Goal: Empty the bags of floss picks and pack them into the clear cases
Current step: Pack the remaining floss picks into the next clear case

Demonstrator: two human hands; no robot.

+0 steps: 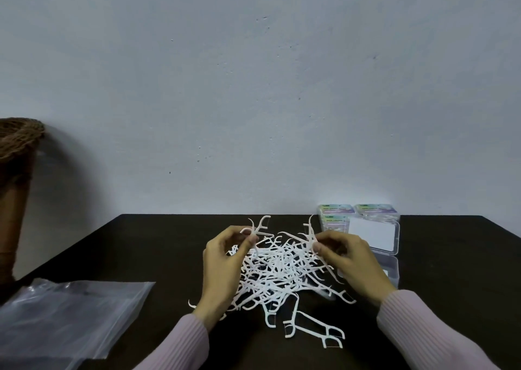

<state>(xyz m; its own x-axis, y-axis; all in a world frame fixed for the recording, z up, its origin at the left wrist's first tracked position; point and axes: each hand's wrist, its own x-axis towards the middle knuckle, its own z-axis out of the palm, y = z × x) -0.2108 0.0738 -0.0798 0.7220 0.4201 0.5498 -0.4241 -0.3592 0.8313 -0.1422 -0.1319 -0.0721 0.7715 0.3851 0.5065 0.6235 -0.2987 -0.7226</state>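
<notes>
A loose heap of white floss picks (277,274) lies on the dark table (158,245) in front of me. My left hand (224,268) pinches a few floss picks (258,230) above the heap's left side. My right hand (349,259) pinches a few more floss picks (310,233) above the heap's right side. An open clear case (376,235) with a white inside stands just behind my right hand. Closed clear cases (335,214) with coloured labels are stacked behind it. Flat empty clear bags (64,313) lie at the left front.
A brown woven basket (17,155) stands off the table's left edge. A pale wall rises right behind the table. Several stray picks (313,330) lie near the front edge between my sleeves.
</notes>
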